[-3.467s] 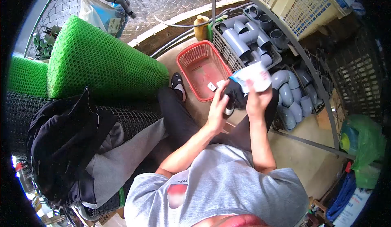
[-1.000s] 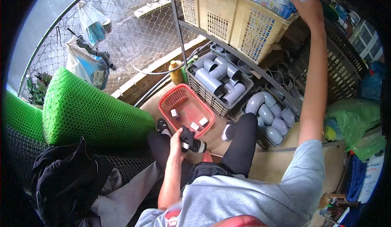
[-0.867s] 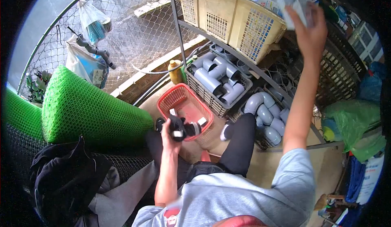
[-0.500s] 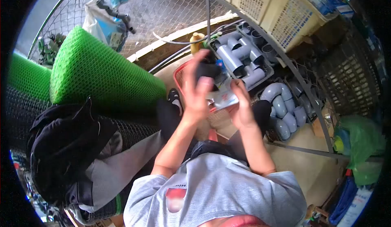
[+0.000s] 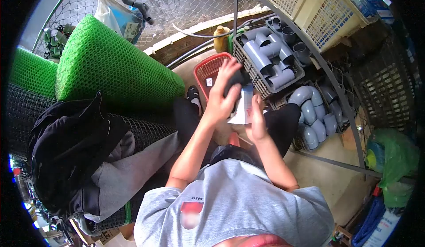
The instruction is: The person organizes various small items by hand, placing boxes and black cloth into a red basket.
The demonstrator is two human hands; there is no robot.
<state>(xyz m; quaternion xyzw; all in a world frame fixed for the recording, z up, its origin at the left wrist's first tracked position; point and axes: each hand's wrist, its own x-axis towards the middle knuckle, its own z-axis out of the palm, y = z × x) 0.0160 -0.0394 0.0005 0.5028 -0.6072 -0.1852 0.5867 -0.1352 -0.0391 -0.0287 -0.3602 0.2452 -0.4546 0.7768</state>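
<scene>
My left hand (image 5: 222, 97) is raised over the red basket (image 5: 201, 66), its fingers and thumb curved round a dark object (image 5: 235, 81) that is blurred and partly hidden. A white and blue box (image 5: 242, 109) stands between my two hands. My right hand (image 5: 258, 122) holds this box from its right side, with the fingers nearly straight along the edge and the thumb hidden. A small white label (image 5: 209, 82) lies inside the basket.
Grey pipe fittings fill a crate (image 5: 265, 85) beyond my hands; more curved fittings (image 5: 310, 118) are at the right. A green mesh roll (image 5: 119, 65) lies left. A yellow bottle (image 5: 221, 41) stands behind the basket. A metal frame (image 5: 336, 83) curves along the right.
The white and blue box has turned more upright between my hands. My left hand has come slightly right with the dark object, and more of the red basket shows.
</scene>
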